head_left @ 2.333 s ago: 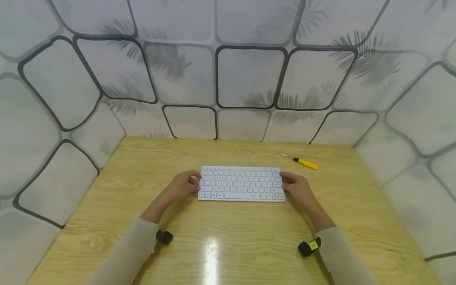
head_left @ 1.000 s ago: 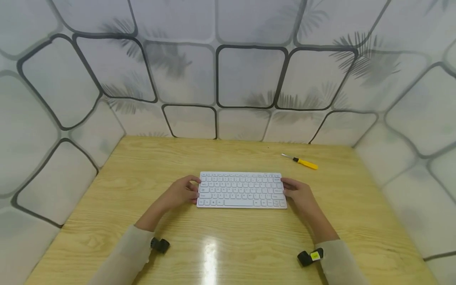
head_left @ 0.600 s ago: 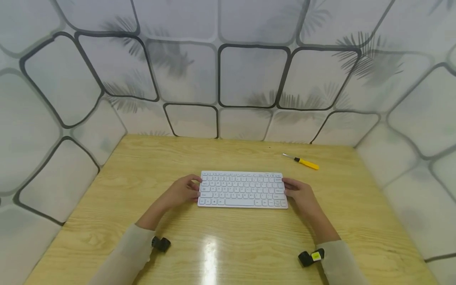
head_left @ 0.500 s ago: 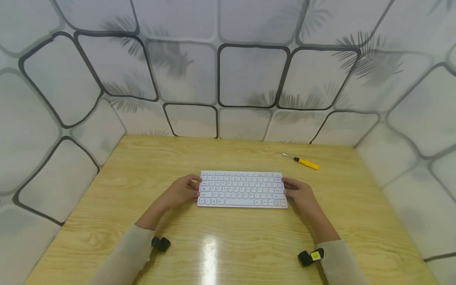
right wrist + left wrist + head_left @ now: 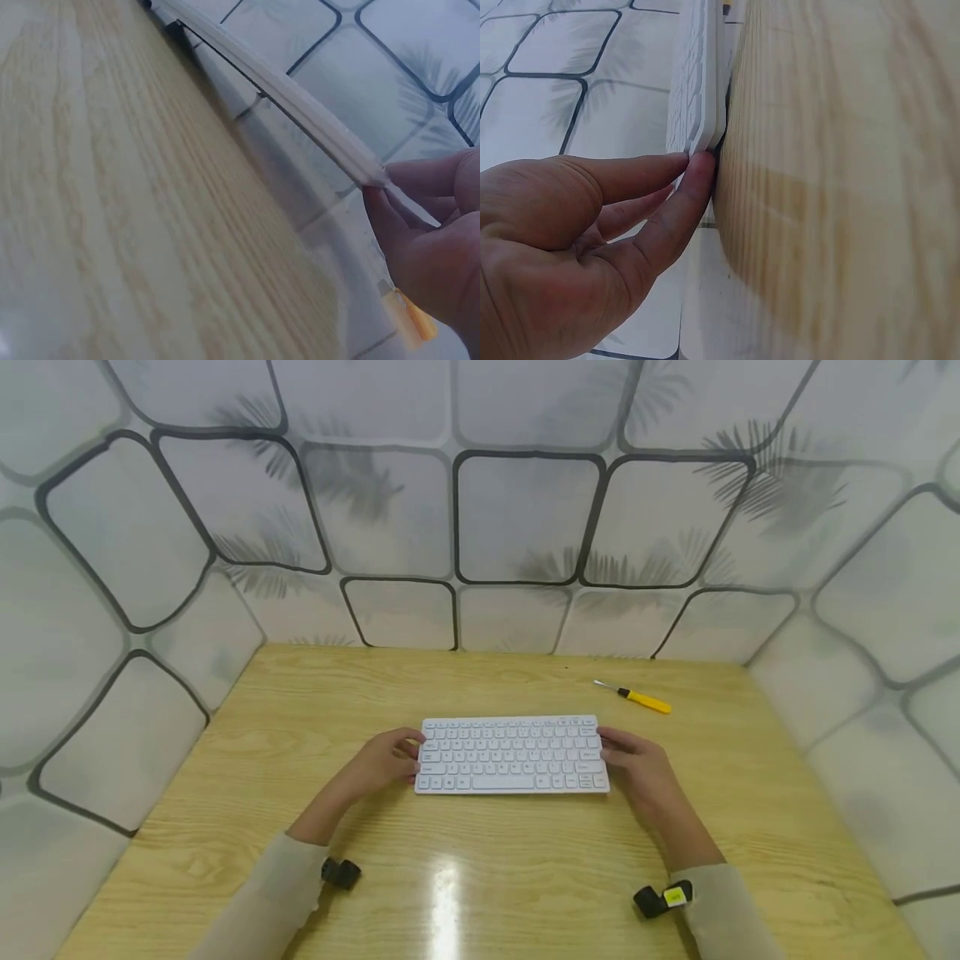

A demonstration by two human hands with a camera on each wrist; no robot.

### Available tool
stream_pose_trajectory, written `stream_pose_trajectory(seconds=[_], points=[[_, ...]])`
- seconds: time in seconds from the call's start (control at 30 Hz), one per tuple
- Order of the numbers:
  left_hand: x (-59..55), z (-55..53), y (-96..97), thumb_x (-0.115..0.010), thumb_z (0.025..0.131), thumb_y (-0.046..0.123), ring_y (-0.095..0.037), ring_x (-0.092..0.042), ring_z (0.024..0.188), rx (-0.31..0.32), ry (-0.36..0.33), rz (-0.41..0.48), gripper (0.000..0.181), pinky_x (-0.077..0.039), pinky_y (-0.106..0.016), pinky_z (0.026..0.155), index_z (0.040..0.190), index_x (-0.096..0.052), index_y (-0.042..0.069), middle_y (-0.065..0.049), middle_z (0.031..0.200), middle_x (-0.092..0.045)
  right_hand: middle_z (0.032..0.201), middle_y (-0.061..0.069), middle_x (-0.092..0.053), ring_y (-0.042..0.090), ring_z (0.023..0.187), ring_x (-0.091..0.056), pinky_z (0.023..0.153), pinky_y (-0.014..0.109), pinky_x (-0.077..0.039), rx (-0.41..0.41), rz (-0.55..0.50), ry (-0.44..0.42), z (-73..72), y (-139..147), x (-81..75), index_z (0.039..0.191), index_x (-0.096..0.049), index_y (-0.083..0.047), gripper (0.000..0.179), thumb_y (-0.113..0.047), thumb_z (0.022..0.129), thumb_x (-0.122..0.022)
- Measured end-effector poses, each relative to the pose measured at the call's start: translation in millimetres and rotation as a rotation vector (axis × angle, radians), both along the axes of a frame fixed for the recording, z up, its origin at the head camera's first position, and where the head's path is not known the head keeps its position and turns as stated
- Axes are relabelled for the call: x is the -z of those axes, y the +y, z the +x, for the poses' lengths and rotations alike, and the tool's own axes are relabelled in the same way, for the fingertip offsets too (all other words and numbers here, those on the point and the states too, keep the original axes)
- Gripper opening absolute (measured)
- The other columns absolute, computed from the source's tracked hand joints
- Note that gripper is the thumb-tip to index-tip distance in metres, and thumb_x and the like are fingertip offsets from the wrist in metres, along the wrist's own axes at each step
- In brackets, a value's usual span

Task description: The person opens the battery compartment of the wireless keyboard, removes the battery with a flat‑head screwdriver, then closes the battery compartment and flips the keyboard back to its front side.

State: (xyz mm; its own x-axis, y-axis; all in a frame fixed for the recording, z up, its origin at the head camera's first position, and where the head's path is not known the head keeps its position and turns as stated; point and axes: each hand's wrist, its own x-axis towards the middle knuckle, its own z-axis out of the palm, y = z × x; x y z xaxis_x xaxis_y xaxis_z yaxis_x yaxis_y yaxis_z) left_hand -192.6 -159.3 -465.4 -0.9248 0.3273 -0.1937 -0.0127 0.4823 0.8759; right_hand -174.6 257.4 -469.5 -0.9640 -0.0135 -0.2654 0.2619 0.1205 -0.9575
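Observation:
A white compact keyboard lies in the middle of the head view, keys up. Its right end is raised off the tabletop, as the right wrist view shows a gap beneath it; its left end sits at or close to the wood. My left hand pinches the left edge, thumb on top and a fingertip at the underside in the left wrist view. The right edge is pinched by my right hand, with the thumb above and a finger below. In the right wrist view the keyboard slants upward toward that hand.
A screwdriver with a yellow handle lies behind and right of the keyboard on the wooden table. Patterned wall covering rises at the back and both sides. Dark wrist cameras are strapped at both sleeves.
The keyboard first came nearer to me, held by both hands. Since half a second ago its right end has risen with my right hand, while the left end stayed about in place.

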Motion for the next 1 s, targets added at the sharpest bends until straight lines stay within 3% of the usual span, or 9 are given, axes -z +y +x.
stream_pose_trajectory(seconds=[0.1,0.33,0.5,0.6,0.77,1.0], points=[[0.4,0.8,-1.1,-0.064,0.092,-0.004,-0.026,-0.067,0.097,0.000,0.015,-0.019,0.040,-0.059,-0.034,0.077,0.132,-0.057,-0.001,-0.022,0.116,-0.064,0.152,0.009,-0.047,0.007,0.125,-0.054,0.098,0.015,-0.046,-0.007,-0.096,0.017,-0.3,0,-3.8,0.150,-0.045,-0.002,0.052,-0.007,0.100,-0.058],[0.4,-0.3,7.2,-0.064,0.092,-0.002,-0.024,-0.066,0.098,0.003,0.038,-0.056,0.041,-0.059,-0.032,0.078,0.133,-0.057,-0.001,-0.019,0.121,-0.062,0.132,-0.008,-0.062,0.004,0.113,-0.062,0.094,0.018,-0.051,0.018,-0.315,0.067,-1.1,5,-9.2,0.147,-0.050,-0.003,0.049,-0.009,0.100,-0.063],[-2.3,-1.5,15.2,-0.068,0.093,0.005,-0.027,-0.063,0.107,-0.022,0.153,-0.186,0.039,-0.055,-0.039,0.087,0.131,-0.062,0.002,-0.019,0.135,-0.055,0.124,-0.008,-0.067,0.006,0.111,-0.065,0.094,0.020,-0.052,-0.011,-0.382,0.134,-0.7,3,-15.8,0.144,-0.052,-0.001,0.045,-0.004,0.100,-0.060],[-12.9,-0.6,35.1,-0.067,0.094,0.008,-0.030,-0.060,0.116,-0.045,0.219,-0.212,0.036,-0.053,-0.043,0.095,0.130,-0.064,0.004,-0.018,0.143,-0.047,0.124,-0.006,-0.067,0.007,0.110,-0.066,0.094,0.020,-0.052,-0.019,-0.406,0.155,0.3,3,-21.5,0.144,-0.052,0.001,0.044,-0.003,0.100,-0.059],[-30.8,-4.5,81.0,-0.067,0.097,0.017,-0.029,-0.058,0.123,-0.039,0.295,-0.157,0.034,-0.052,-0.043,0.099,0.130,-0.065,0.010,-0.012,0.146,-0.048,0.123,-0.005,-0.068,0.008,0.110,-0.066,0.094,0.020,-0.052,-0.026,-0.441,0.162,0.4,3,-26.7,0.145,-0.048,0.004,0.046,-0.002,0.101,-0.058],[-43.5,-14.9,137.8,-0.066,0.099,0.027,-0.022,-0.057,0.118,0.064,0.348,0.001,0.036,-0.050,-0.041,0.099,0.134,-0.064,0.016,-0.007,0.145,-0.052,0.123,-0.003,-0.068,0.010,0.110,-0.067,0.096,0.023,-0.052,-0.037,-0.473,0.174,-5.4,0,-29.9,0.140,-0.056,0.001,0.039,-0.002,0.101,-0.057]])
